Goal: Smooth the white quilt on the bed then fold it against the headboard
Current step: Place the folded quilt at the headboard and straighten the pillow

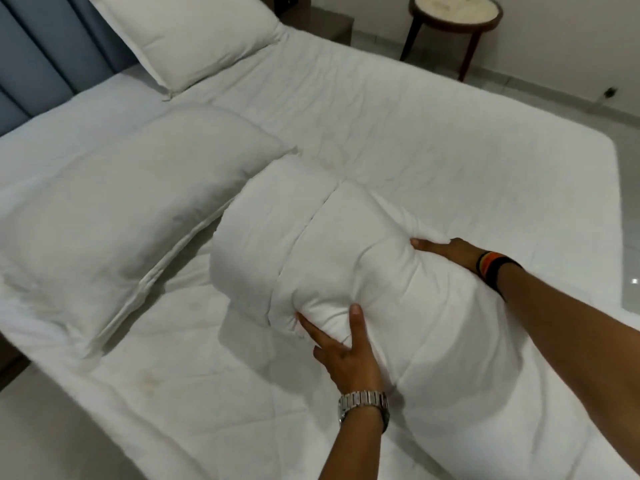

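Note:
The white quilt (346,251) lies as a thick folded bundle in the middle of the bed (450,140). My left hand (346,351), a metal watch at its wrist, grips the bundle's near edge with thumb on top and fingers tucked under. Gripping the bundle's right side is my right hand (446,252), which wears a striped band at the wrist; its fingertips are buried in the fabric. The blue padded headboard (38,57) stands at the upper left, apart from the quilt.
Two white pillows sit on the bed: one (187,36) leaning at the headboard, one (114,209) lying just left of the quilt. A round side table (453,15) stands beyond the bed's far edge. Pale tiled floor (627,209) runs along the right.

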